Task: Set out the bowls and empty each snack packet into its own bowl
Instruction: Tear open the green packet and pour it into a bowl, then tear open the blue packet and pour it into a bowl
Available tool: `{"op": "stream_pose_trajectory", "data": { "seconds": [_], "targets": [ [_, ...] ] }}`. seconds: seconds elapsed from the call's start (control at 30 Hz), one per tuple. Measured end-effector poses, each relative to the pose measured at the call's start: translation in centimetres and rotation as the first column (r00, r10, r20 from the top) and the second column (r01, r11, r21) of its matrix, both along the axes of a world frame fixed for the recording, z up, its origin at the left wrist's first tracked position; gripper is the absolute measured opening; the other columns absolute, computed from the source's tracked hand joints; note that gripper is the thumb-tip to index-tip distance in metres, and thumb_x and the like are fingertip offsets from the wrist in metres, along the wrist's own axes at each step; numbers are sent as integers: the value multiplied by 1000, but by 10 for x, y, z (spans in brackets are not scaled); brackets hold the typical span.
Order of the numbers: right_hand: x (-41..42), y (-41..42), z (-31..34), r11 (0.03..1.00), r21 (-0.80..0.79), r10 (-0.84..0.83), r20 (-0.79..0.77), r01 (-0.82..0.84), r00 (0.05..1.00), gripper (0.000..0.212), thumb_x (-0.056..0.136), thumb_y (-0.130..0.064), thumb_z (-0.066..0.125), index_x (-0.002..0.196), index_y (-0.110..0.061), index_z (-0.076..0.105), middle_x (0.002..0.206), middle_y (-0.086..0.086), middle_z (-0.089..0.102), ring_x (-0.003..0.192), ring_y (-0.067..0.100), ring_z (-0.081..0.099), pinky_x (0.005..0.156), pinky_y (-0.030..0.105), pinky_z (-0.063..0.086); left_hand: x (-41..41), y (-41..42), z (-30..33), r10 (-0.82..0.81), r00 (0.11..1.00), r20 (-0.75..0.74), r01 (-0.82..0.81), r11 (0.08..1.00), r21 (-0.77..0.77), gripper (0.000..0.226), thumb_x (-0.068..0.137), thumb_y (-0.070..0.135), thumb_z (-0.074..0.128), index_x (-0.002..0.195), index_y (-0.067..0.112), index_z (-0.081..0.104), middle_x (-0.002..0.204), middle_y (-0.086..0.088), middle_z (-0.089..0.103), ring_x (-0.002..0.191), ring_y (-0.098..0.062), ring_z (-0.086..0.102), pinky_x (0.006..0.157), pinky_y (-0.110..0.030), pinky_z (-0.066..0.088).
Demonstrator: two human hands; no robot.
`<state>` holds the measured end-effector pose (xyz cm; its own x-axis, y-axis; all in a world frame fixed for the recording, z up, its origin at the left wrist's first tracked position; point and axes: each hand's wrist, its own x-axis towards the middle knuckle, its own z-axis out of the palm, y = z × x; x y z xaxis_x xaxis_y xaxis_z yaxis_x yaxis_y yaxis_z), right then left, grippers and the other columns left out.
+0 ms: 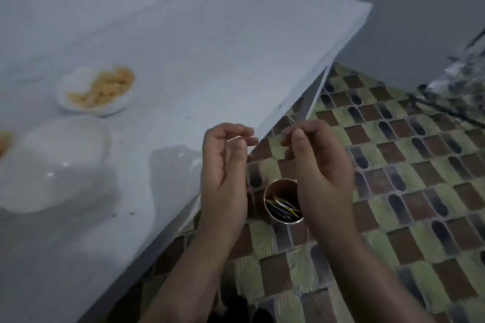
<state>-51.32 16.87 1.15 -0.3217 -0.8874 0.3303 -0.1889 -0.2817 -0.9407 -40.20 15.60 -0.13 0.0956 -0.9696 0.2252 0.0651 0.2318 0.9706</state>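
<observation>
My left hand and my right hand are raised side by side just past the white table's near edge. My right hand pinches a thin pale scrap between thumb and forefinger. The left hand's fingers are curled, with a faint pale sliver at thumb and fingertip; blur hides what it is. A white bowl holding yellow snack pieces sits on the table at the left. In front of it stands an empty white bowl. A clear, empty-looking bowl sits beside my left hand.
On the patterned tile floor, directly below my hands, stands a small round bin with dark and yellow wrappers inside. An orange snack patch shows at the left frame edge. A grey wall rises behind the table.
</observation>
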Motion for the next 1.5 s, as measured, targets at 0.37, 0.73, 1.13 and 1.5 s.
{"op": "stream_pose_trajectory", "data": {
  "seconds": [0.37,0.73,1.13,1.5],
  "targets": [
    [224,-23,89,812,-21,584,36,-584,811,21,98,-11,51,80,-16,62,78,-5,65,69,12,56,68,27,48,227,45,79,619,784,-52,-615,763,-199,10,92,13,46,99,17,53,94,10,57,87,-9,57,76,-22,46],
    [443,-72,89,699,-101,689,-169,-708,705,19,99,-16,48,84,-13,59,73,-7,61,77,15,58,67,30,52,452,31,50,857,514,22,-857,514,35,13,96,11,50,95,23,54,89,13,57,85,-10,55,76,-27,44],
    [572,-172,46,719,-218,490,-515,-660,703,22,98,-14,47,116,-6,57,110,3,54,100,19,52,83,21,35,577,-100,4,688,697,202,-710,623,327,27,101,29,42,120,14,54,125,-5,57,117,-26,51,102,-42,42],
    [597,-209,17,740,-39,601,-410,-672,686,23,99,-15,48,120,-11,59,104,-5,62,93,9,59,74,1,41,590,-177,-30,539,826,-164,-437,796,420,49,106,40,18,125,17,57,125,-10,63,110,-19,61,86,-25,51]
  ]
}}
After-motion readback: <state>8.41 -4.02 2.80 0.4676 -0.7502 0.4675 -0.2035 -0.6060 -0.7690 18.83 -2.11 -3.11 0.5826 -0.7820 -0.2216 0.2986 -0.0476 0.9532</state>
